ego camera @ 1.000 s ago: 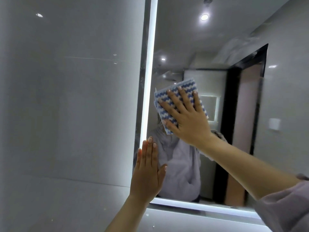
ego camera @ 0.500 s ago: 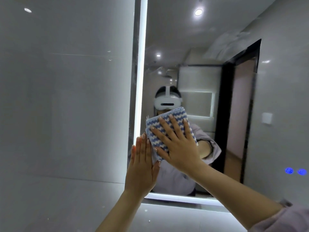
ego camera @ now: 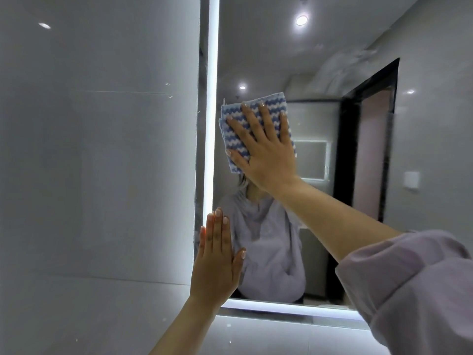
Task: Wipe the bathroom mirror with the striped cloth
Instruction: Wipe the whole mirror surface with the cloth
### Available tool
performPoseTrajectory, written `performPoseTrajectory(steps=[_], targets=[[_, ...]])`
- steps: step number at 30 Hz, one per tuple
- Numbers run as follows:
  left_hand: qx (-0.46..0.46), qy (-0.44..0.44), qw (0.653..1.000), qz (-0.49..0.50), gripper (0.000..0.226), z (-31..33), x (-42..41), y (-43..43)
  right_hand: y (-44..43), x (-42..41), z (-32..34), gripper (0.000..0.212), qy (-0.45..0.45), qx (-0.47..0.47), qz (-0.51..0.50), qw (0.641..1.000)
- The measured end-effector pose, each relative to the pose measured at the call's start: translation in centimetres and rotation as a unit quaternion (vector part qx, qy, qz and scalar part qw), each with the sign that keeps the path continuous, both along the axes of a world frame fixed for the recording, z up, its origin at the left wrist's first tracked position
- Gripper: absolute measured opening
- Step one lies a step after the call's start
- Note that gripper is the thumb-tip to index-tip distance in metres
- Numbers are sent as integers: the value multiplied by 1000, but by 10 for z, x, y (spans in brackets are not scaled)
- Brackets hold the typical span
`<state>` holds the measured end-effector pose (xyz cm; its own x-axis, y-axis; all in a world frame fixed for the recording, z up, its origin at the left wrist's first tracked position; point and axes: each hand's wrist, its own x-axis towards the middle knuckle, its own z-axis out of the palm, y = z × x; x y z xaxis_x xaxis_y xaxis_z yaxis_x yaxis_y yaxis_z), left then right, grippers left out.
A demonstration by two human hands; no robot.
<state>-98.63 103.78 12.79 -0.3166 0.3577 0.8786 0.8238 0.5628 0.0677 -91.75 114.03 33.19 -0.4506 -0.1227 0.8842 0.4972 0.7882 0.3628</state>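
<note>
Your striped cloth (ego camera: pixel 256 116) is one folded square of wavy blue and white bands, lying flat on the mirror (ego camera: pixel 358 42) near its lit left edge (ego camera: pixel 213 98). Your right hand (ego camera: pixel 266 155) covers it with fingers spread, palm pressing it to the glass. Your left hand (ego camera: pixel 217 262) lies flat at the mirror's lower left corner — fingers together, thumb out, holding nothing. Two hands, one cloth, one mirror — and three ceiling lights (ego camera: pixel 301 20) reflected in it.

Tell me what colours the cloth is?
Blue and white wavy stripes on the cloth, head view.
</note>
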Motion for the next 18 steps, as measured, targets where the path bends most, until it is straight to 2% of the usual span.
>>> performPoseTrajectory(steps=[8,12,18], targets=[[-3,-7,1000,1,68,-1,-1,0,-2,-5,-17,63,23,-9,14,1000],[-15,-16,1000,10,69,0,-2,0,1,-4,-44,63,4,2,18,1000],[-28,-18,999,19,68,3,0,0,8,3,-73,62,-84,109,2,990]])
